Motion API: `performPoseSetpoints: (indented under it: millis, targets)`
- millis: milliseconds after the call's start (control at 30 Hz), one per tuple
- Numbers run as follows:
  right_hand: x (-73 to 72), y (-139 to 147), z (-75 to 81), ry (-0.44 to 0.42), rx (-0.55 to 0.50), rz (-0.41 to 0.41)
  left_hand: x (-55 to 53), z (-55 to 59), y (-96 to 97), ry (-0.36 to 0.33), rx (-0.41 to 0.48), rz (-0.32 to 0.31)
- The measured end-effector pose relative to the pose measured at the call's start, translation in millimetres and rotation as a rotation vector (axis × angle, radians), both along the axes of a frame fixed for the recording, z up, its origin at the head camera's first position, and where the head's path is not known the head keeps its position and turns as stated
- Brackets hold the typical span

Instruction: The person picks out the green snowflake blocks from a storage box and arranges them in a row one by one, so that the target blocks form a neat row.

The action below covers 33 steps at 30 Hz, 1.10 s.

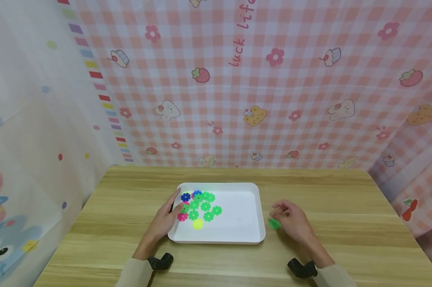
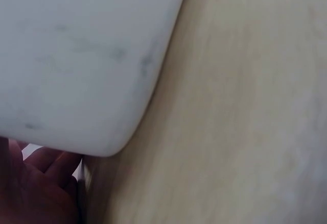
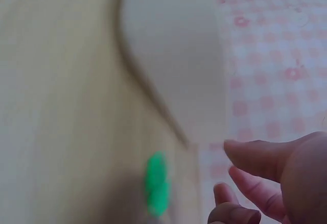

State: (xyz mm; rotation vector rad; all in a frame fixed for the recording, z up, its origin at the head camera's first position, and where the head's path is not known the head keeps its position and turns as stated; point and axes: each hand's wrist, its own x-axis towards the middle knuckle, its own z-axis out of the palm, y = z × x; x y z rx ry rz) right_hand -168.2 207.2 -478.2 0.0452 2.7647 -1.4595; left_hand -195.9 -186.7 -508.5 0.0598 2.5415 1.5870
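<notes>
My left hand (image 1: 164, 220) grips the left side of a white tray (image 1: 217, 241), with the thumb over the rim and the other fingers outside it. Several flower-shaped plastic discs, mostly green discs (image 1: 205, 206), lie in the tray's left half. Blue discs (image 1: 185, 197), a pink disc (image 1: 182, 217) and a yellow disc (image 1: 198, 224) are among them. To the right of the tray, my right hand (image 1: 292, 220) hovers beside a green disc (image 1: 274, 223) on the table. Nothing shows between its loosely bent thumb and fingers (image 3: 255, 155) in the right wrist view.
The wooden table (image 1: 330, 203) extends around the tray on every side. Behind it hangs a pink checked curtain (image 1: 230, 91), and a white patterned curtain (image 1: 33, 131) hangs at the left. Black wrist cameras (image 1: 161, 262) are strapped on both arms.
</notes>
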Motion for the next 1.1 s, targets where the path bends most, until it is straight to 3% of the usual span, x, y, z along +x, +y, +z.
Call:
performPoseSetpoints:
  millis: [233,533,800,1100]
  targets:
    - [-6.9,-42,20.3,0.022,-0.058,0.070,-0.3,-1.0,-1.3,0.000,0.016,-0.002]
    - [-8.1,-91,32.2,-0.084,-0.011,0.122,1.6,-3.4,-2.4,-0.009,0.009,0.010]
    - [-15.6,-116,19.5,-0.189,-0.103,0.195,-1.2,-4.9,0.6,0.000,0.017,0.008]
    - [-26.7,-133,5.1,-0.227,-0.077,0.183,-1.7,-1.3,-0.8,0.006,0.003,0.004]
